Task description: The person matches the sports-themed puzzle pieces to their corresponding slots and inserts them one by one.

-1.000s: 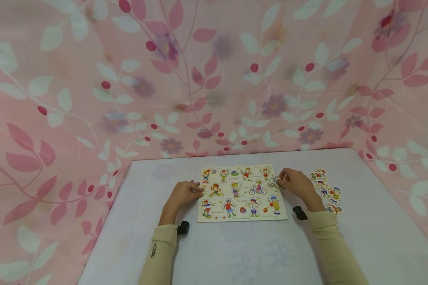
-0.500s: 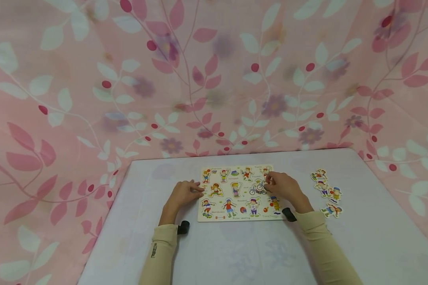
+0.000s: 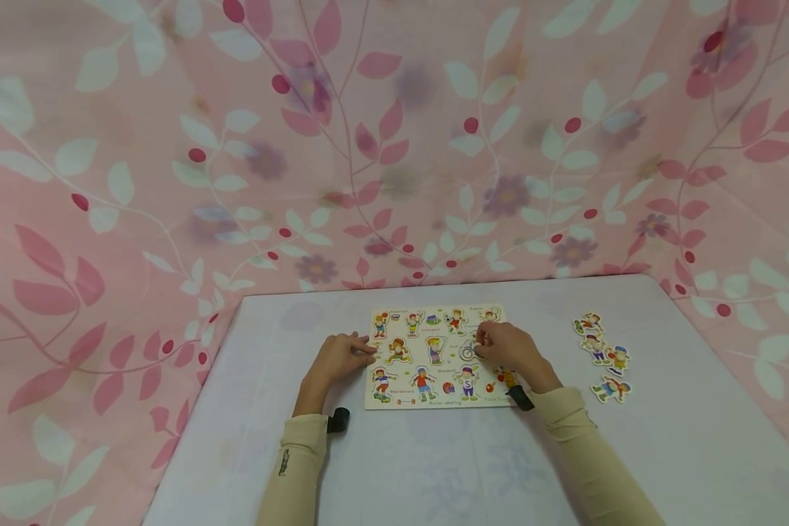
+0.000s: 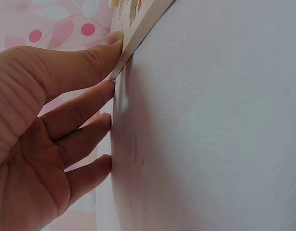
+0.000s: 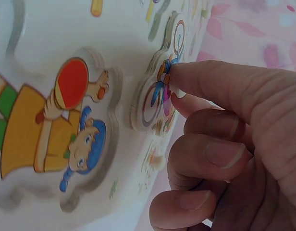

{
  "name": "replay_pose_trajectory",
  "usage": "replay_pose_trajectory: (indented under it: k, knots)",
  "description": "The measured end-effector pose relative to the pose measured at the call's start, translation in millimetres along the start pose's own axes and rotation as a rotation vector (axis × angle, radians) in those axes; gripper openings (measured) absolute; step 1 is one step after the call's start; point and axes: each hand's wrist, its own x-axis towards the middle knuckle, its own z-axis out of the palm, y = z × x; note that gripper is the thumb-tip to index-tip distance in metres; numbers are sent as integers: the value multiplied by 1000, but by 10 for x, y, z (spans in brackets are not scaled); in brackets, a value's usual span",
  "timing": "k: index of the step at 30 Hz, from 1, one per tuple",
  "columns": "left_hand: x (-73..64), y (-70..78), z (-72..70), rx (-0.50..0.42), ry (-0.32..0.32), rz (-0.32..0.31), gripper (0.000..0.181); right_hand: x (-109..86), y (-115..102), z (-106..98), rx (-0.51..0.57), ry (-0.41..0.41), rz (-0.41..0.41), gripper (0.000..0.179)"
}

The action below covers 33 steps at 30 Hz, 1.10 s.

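Note:
A wooden puzzle board (image 3: 404,376) lies on the table, with sports figures in shaped outlines. With thumb and index fingertips, my right hand (image 3: 509,347) pinches a cyclist puzzle piece (image 5: 165,91) at the cyclist outline on the board's right side. One blue wheel shows past the fingers in the head view; the remaining fingers are curled. At the board's left edge is my left hand (image 3: 338,359), palm toward the board. Its thumb (image 4: 107,53) rests on the top face and the index finger touches the side, while the other fingertips meet the white cloth.
Several loose figure pieces (image 3: 610,389) lie in a rough column on the table right of the board. Near the right wrist, a sunken outline shows a table tennis player (image 5: 85,149). A pink floral curtain (image 3: 394,146) hangs behind the table (image 3: 434,467).
My right hand has moved left from the board's right edge, bringing the cyclist piece over and down to the cyclist outline. The left hand stays in place.

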Motion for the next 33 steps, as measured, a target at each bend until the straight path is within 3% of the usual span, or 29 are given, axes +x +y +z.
replay_pose_trajectory:
  k: [20, 33]
  knots:
    - [-11, 39, -15, 1, 7, -8, 17, 66, -17, 44, -25, -8, 44, 14]
    - [-6, 32, 2, 5, -5, -34, 18, -94, -29, -26, 9, 14, 61, 21]
